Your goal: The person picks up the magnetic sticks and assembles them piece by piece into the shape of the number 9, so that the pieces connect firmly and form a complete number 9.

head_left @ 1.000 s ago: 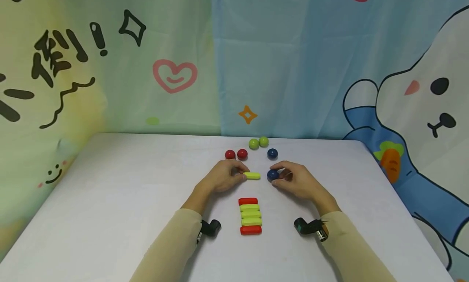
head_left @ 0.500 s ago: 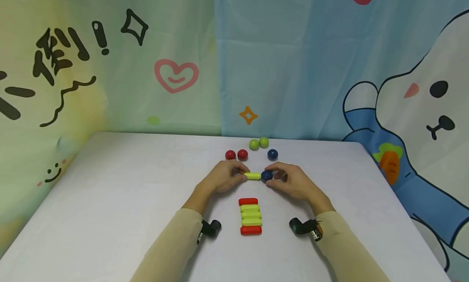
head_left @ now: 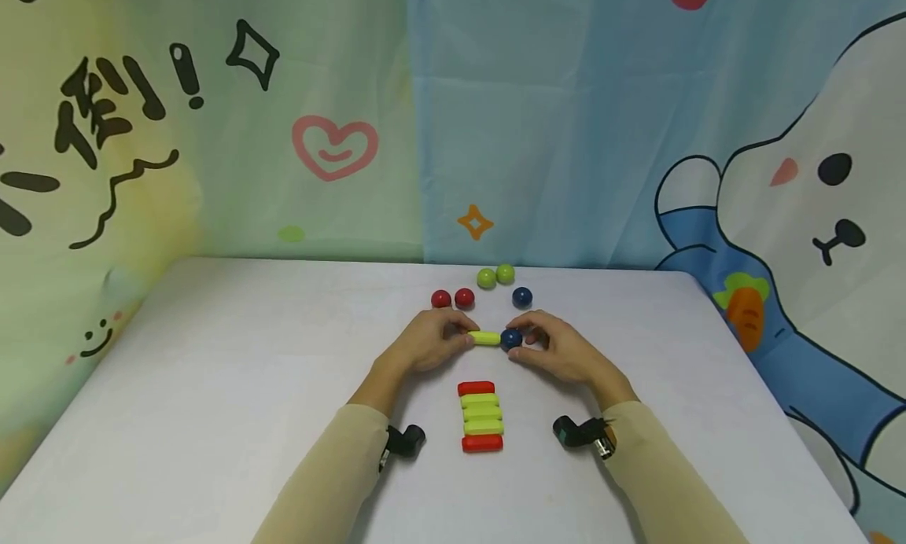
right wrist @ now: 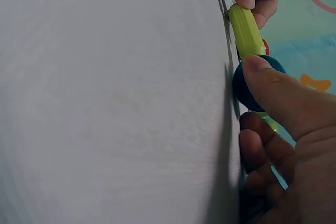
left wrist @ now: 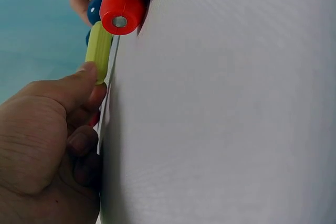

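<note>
A yellow stick (head_left: 485, 338) met a blue ball (head_left: 511, 339) end-on

The left hand (head_left: 435, 340) pinched the left end of the yellow stick between thumb and fingers, while the right hand (head_left: 555, 345) pinched the blue ball at the stick's right end. The stick pointed left to right, over the middle of the white table (head_left: 248, 410); whether stick and ball rested on it or hung just above could not be told.

Wide stretches of tabletop ran outward from the sleeved forearms (head_left: 322, 469) to the slanting left and right edges. Room was tighter on the far side: two red balls (head_left: 464, 298) lay just beyond the left hand, a second blue ball (head_left: 522, 297) just beyond the right, and two green balls (head_left: 486, 278) near the far edge, with a printed curtain (head_left: 566, 135) behind. On the near side, between the forearms, lay a row of sticks (head_left: 481, 413), red at both ends and yellow between.

The left fingers covered one end of the yellow stick; in the right wrist view the thumb hid part of the blue ball. The top of the left wrist view cut off the row, and the forearms left the head view at its near edge.
</note>
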`<state>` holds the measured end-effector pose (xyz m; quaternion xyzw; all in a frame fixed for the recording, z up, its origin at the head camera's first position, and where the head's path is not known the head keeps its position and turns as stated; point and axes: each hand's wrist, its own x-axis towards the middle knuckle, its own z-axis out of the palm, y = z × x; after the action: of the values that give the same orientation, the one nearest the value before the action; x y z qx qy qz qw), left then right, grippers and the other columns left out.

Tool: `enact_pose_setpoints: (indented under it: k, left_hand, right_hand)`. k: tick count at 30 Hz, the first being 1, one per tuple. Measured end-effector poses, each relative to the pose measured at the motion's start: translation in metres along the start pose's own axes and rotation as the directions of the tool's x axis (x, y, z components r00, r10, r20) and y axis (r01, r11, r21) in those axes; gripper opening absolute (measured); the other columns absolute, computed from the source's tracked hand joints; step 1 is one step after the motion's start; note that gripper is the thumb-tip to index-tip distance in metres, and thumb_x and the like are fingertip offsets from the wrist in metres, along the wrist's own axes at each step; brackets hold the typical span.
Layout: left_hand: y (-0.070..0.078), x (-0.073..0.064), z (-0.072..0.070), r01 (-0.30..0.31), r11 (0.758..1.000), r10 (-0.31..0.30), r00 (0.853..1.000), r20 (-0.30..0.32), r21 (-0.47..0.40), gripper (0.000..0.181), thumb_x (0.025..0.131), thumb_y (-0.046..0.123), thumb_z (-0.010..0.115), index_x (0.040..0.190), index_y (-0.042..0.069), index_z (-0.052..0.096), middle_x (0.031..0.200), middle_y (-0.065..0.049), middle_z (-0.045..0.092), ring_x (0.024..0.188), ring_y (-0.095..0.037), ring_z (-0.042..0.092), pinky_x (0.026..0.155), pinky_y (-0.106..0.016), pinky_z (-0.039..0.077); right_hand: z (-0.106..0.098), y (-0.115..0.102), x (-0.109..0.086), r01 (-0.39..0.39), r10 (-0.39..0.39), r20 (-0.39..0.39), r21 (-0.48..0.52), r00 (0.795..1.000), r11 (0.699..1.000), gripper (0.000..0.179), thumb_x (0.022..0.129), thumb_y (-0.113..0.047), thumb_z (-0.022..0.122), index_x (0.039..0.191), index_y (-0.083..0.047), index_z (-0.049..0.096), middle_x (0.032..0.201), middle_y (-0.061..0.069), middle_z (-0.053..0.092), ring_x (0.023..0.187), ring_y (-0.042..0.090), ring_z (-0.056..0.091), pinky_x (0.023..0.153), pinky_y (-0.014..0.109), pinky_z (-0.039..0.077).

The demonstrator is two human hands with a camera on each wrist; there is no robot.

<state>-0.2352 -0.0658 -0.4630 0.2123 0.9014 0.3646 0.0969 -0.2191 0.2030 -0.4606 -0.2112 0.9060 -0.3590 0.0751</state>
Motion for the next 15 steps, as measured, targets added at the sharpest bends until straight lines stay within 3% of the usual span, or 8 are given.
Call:
enact_pose_setpoints:
  k: [6,15]
  left_hand:
    - [-0.0002,-0.0003,-0.0002,0.004,1.000,-0.005,1.000,-0.015,-0.021,0.025,0.098,0.024,0.071,0.122,0.022,0.073,0.106,0.007,0.067,0.106,-0.016,0.058,0.103,-0.039,0.048]
    - [-0.0035,-0.0015,0.0030,-0.022,0.997,0.019,0.999,-0.044,-0.068,0.029,0.093,0.024,0.077,0.121,0.019,0.072,0.101,0.006,0.066,0.102,-0.017,0.058,0.102,-0.038,0.048]
  right_hand:
    - [-0.0007,0.0017,0.0025,0.019,-0.019,-0.006,0.019,1.000,1.000,0.037,0.093,-0.027,0.078,0.126,-0.017,0.066,0.100,0.001,0.060,0.095,0.020,0.054,0.085,0.034,0.045]
    - [0.0002,0.0026,0.0009,-0.004,0.004,0.006,0.036,1.000,0.999,0.038,0.094,-0.027,0.077,0.128,-0.018,0.065,0.102,0.000,0.061,0.095,0.019,0.054,0.084,0.032,0.045]
